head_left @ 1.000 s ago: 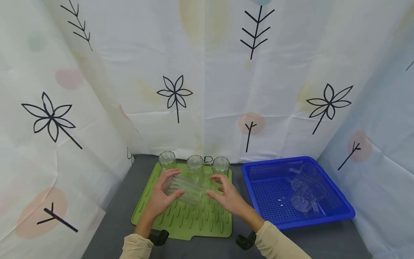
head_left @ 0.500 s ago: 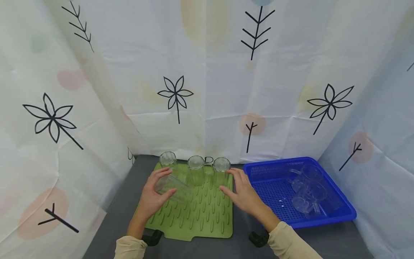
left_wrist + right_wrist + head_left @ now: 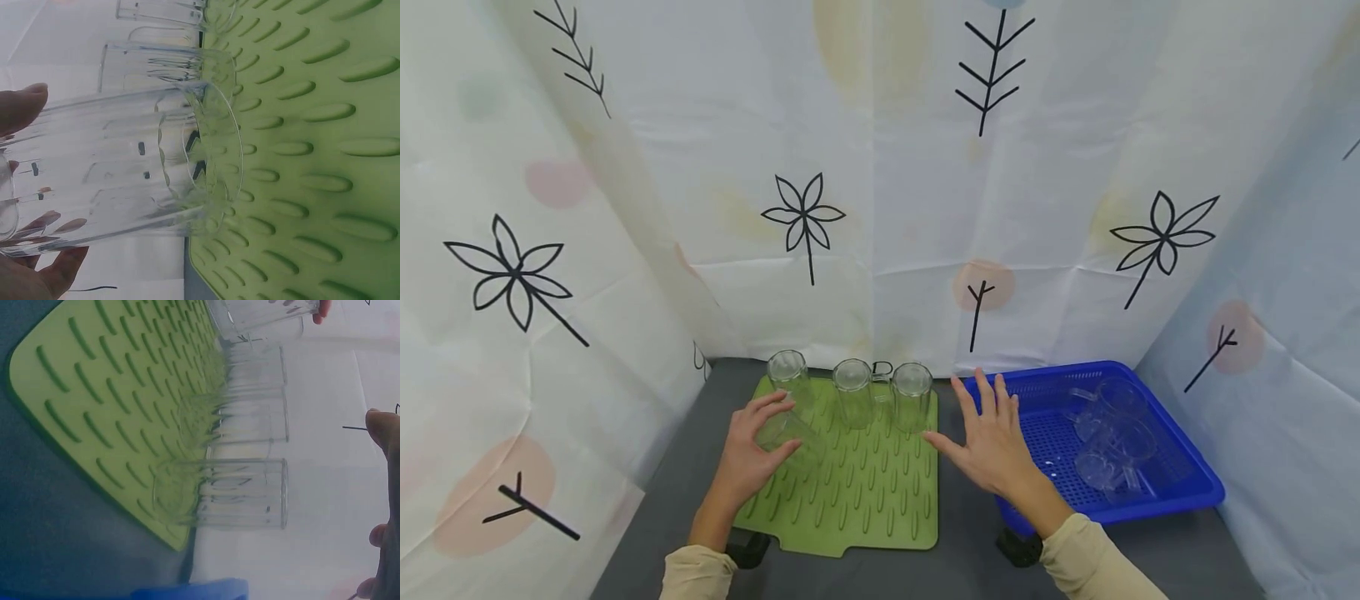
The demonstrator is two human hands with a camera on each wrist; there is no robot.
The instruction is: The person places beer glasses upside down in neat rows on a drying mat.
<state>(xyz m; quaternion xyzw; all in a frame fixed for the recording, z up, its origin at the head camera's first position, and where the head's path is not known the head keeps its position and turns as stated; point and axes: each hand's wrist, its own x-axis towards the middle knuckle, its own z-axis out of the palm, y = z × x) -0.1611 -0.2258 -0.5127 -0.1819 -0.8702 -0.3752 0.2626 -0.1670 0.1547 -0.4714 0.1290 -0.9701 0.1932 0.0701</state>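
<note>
My left hand [image 3: 747,450] holds a clear glass mug [image 3: 792,435] near its base, fingers on one side and thumb on the other. In the left wrist view this mug [image 3: 125,156] points its open rim at the green drying mat [image 3: 337,194], close over the ridges. My right hand [image 3: 996,446] is spread with nothing in it, over the left side of the blue basket [image 3: 1142,515]. Three upturned mugs stand along the back of the mat: a left one [image 3: 787,375], a middle one [image 3: 853,396] and a right one [image 3: 912,398].
Several clear glass cups [image 3: 1108,454] lie together in the right part of the basket. The mat and basket sit side by side on a dark grey table [image 3: 955,533]. A patterned white curtain [image 3: 880,208] closes off the back and both sides.
My left hand has drawn left with the mug, which now tilts more steeply. My right hand has moved away from the mug to the right, and its fingers have spread.
</note>
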